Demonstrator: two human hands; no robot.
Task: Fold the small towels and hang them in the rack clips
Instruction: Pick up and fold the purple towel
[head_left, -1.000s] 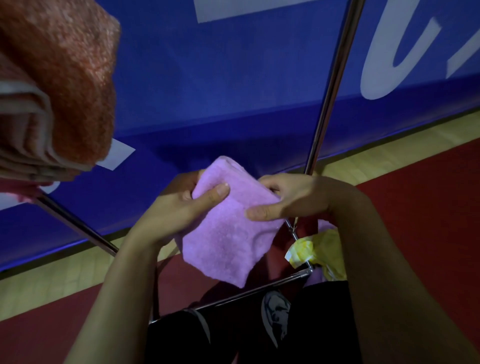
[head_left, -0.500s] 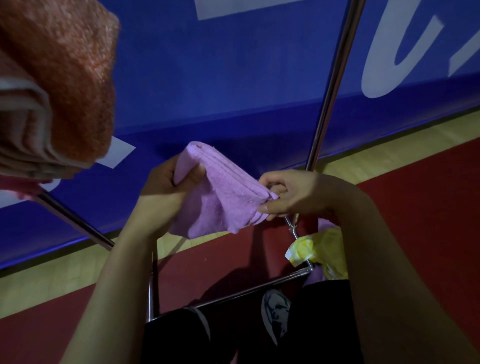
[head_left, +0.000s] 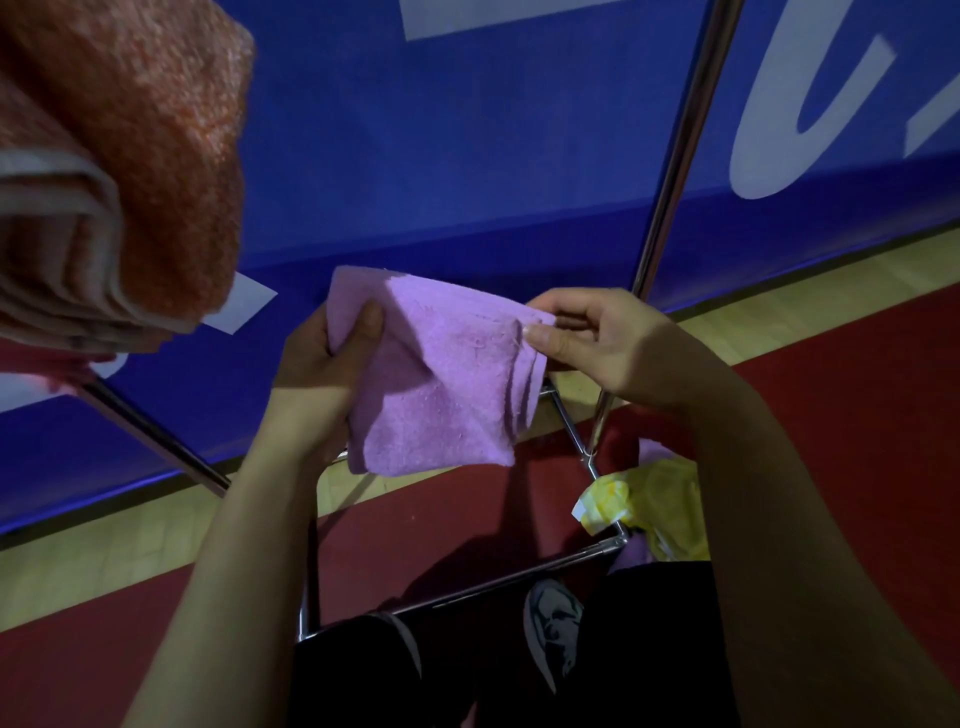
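A small purple towel (head_left: 441, 379), folded into several layers, hangs between my hands at the centre of the head view. My left hand (head_left: 322, 358) grips its upper left corner with the thumb on the front face. My right hand (head_left: 597, 338) pinches the stacked layers at the upper right corner. The metal rack (head_left: 675, 156) stands behind and below, its slanted pole rising at the right and a lower bar crossing beneath the towel. No clips are visible.
A folded orange towel (head_left: 156, 130) with other folded cloths hangs at the upper left on a rack bar. A yellow cloth (head_left: 649, 504) lies by the rack's lower right corner. A blue banner (head_left: 467, 130) stands behind; red and wooden floor lies below.
The purple towel went from a loose flap to a folded stack. Both hands rose slightly and moved apart, now holding the folded towel by its two upper corners.
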